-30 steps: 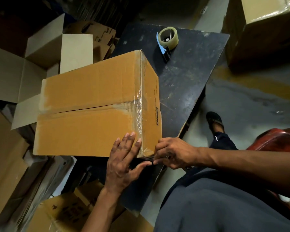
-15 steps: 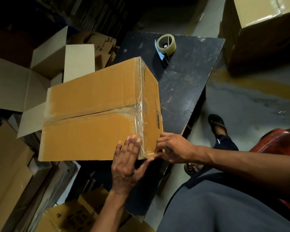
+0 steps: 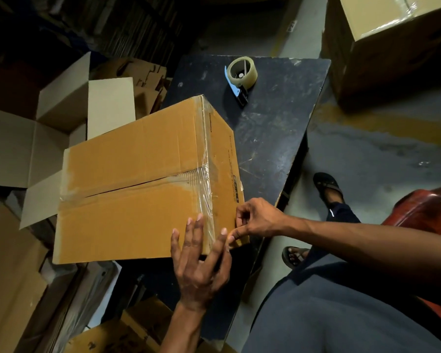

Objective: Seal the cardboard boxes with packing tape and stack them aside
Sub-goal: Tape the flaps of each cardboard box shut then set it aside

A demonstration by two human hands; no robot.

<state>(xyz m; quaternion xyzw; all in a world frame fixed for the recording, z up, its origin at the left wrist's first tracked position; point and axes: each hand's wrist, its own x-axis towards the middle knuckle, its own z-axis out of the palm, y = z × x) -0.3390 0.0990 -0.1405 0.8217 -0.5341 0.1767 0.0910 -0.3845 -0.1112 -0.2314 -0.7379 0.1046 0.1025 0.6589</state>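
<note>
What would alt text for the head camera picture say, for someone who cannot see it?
A person's left hand presses flat on a brown cardboard box on a dark table, while the right hand pinches clear tape at its near corner. A tape dispenser lies beyond the box.

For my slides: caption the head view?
Both hands, left hand and right hand, press tape onto a cardboard box corner.

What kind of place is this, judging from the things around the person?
Probably a packing or storage room. Flattened and open cartons lie piled at the left, a tape dispenser sits on a worn dark table, and a sealed box stands on the concrete floor.
</note>
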